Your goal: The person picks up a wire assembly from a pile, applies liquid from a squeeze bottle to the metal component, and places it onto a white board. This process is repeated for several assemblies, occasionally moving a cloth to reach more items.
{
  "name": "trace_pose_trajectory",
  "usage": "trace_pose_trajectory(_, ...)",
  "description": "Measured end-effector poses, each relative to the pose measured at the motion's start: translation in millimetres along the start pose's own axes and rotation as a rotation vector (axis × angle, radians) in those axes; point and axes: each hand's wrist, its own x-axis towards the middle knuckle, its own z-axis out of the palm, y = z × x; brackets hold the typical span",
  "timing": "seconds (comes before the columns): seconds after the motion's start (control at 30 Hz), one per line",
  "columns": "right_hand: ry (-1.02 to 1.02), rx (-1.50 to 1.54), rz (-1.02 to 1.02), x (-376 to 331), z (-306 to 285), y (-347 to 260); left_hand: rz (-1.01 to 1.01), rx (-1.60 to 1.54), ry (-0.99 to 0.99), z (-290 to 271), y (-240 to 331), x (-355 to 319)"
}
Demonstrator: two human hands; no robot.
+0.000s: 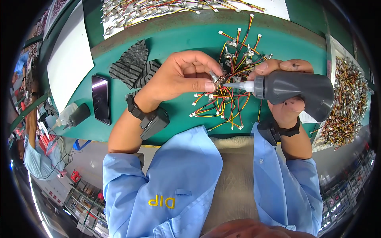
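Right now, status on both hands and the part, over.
Left hand pinching small metal component. Right hand gripping grey squeeze bottle, nozzle tip at the component. Wire harness pile directly beneath; nothing blocking.

A dark phone [101, 99] is laid flat near the left end of the green table [178, 35]. Just left of it, close to the table's near edge, a second dark squeeze bottle [73, 116] with a pale nozzle is laid on its side. A striped grey cloth [133, 63] is spread just right of the phone. A white sheet [67, 59] is placed toward the far left corner. Wired connectors are heaped on a tray [274, 6] along the far edge, and another heap [349, 99] is kept at the right end.
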Motion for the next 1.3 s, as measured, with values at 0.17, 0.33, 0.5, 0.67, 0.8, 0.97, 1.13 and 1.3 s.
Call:
trace_pose_trajectory(0.17,-0.029,0.003,0.013,-2,2,-2,-0.006,-0.005,-0.001,2,1,-1)
trace_pose_trajectory(0.33,-0.05,0.023,0.002,0,1,-1,-0.014,-0.025,-0.004,1,0,-1)
trace_pose_trajectory(0.5,-0.099,0.04,-0.005,3,-1,2,-0.012,-0.044,0.022,0,0,0)
trace_pose_trajectory(0.67,-0.111,0.107,0.033,7,1,-4,0.014,-0.055,0.022,2,5,0)
trace_pose_trajectory(0.8,-0.096,0.41,0.097,11,-10,-13,-0.007,-0.045,0.059,4,11,-2)
trace_pose_trajectory(0.97,0.132,0.635,0.086,24,-35,-22,0.103,-0.192,0.168,1,33,-8)
trace_pose_trajectory(1.13,0.245,0.686,0.032,33,-46,-33,0.116,-0.063,0.341,-11,93,16)
trace_pose_trajectory(1.3,0.31,0.678,0.033,40,-51,-31,0.158,0.155,0.367,-57,155,107)
